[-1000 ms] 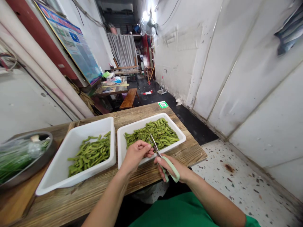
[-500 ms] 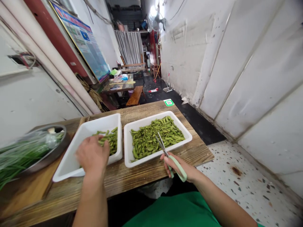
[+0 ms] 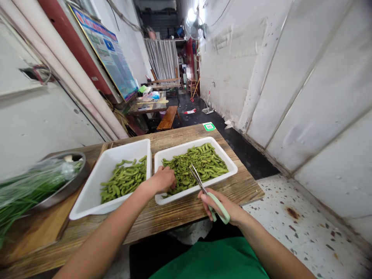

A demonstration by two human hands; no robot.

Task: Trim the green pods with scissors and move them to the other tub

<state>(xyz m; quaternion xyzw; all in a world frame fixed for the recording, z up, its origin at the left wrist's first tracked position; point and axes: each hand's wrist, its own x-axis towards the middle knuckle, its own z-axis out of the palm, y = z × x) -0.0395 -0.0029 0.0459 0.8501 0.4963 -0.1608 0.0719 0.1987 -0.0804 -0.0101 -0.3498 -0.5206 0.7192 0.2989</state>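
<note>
My left hand [image 3: 163, 180] is over the left end of the right-hand white tray [image 3: 159, 198], its fingers curled down and closed on green edamame pods [image 3: 203, 159]; the fingertips are partly hidden. In my right hand [image 3: 219, 205] are scissors [image 3: 218, 207] with pale green handles. Their blades are slightly parted and point up and away over that tray's near rim. Beside it on the left, another white tray [image 3: 87, 193] holds a smaller heap of edamame pods [image 3: 124, 178].
Both trays stand on a wooden table [image 3: 157, 219]. At the left, a metal basin [image 3: 62, 190] with bagged green stalks [image 3: 31, 186] rests by a wooden board [image 3: 37, 232]. A QR-code card [image 3: 209, 126] lies at the far edge. Beyond are a bench [image 3: 167, 118] and another table [image 3: 145, 105].
My left hand has moved right, out of the left tray and into the left end of the right tray. The right hand holds the scissors in nearly the same place.
</note>
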